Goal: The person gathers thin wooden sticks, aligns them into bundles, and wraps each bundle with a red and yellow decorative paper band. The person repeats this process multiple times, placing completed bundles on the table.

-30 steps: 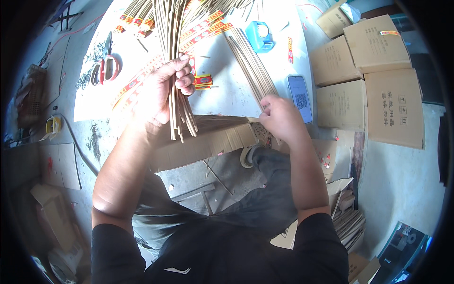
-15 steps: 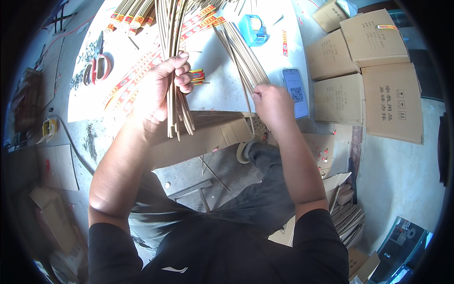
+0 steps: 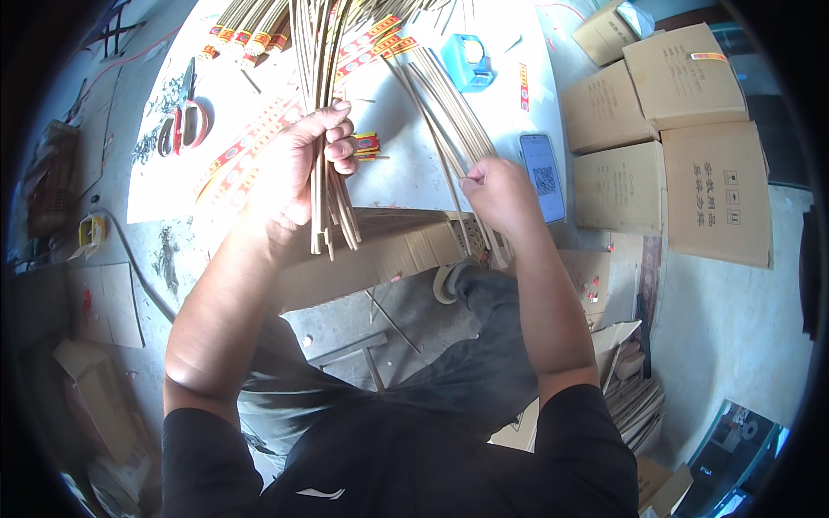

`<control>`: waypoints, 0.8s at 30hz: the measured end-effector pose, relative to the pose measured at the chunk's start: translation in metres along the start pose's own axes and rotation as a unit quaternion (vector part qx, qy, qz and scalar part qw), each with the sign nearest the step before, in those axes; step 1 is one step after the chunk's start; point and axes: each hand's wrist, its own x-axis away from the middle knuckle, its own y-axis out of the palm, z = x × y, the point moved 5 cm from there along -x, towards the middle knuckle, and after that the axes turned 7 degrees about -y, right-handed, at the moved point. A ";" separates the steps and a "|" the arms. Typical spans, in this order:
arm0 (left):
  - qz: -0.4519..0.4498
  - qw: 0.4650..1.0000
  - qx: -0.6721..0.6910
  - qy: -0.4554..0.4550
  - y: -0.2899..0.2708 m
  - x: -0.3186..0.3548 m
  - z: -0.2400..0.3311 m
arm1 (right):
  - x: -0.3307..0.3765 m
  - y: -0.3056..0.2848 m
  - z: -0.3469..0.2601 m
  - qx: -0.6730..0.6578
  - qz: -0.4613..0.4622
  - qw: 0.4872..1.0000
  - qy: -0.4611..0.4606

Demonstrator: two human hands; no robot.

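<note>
My left hand is closed round an upright bundle of thin brown sticks. The lower ends of the bundle fan out below my fist. My right hand pinches at a second, looser lot of brown sticks lying slantwise at the table's near edge. The tips of these sticks poke out past the edge, under the hand. Which of the sticks sit between the right fingers is hidden. Behind my left fist lie a small red-and-yellow labelled piece and red-and-yellow printed paper strips.
On the white table are red-handled scissors, a blue tape dispenser, a phone and banded stick bundles at the back. Cardboard boxes stand at the right. A cardboard flap is below the near edge.
The view has shifted slightly, so the table things sit a little lower. Stick ends show more below my right hand. My left hand keeps its hold on the bundle.
</note>
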 end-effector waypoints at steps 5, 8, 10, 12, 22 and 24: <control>-0.004 1.000 0.004 0.008 0.001 0.001 0.005 | -0.001 -0.014 0.013 -0.064 0.030 0.997 0.039; 0.004 1.000 0.000 0.017 0.002 0.000 0.008 | -0.004 -0.017 0.020 -0.154 0.081 0.985 -0.006; 0.007 1.000 -0.002 0.023 -0.001 0.001 0.010 | -0.005 -0.019 0.017 -0.162 0.078 0.984 -0.003; 0.006 1.000 0.000 0.025 -0.003 0.000 0.011 | -0.006 -0.019 0.016 -0.171 0.067 0.983 -0.003; -0.003 1.000 -0.005 0.020 -0.002 -0.001 0.008 | -0.015 -0.014 0.019 -0.278 0.030 0.959 0.038; -0.015 1.000 0.000 0.012 -0.005 -0.003 0.007 | -0.016 -0.017 0.018 -0.286 0.050 0.957 0.029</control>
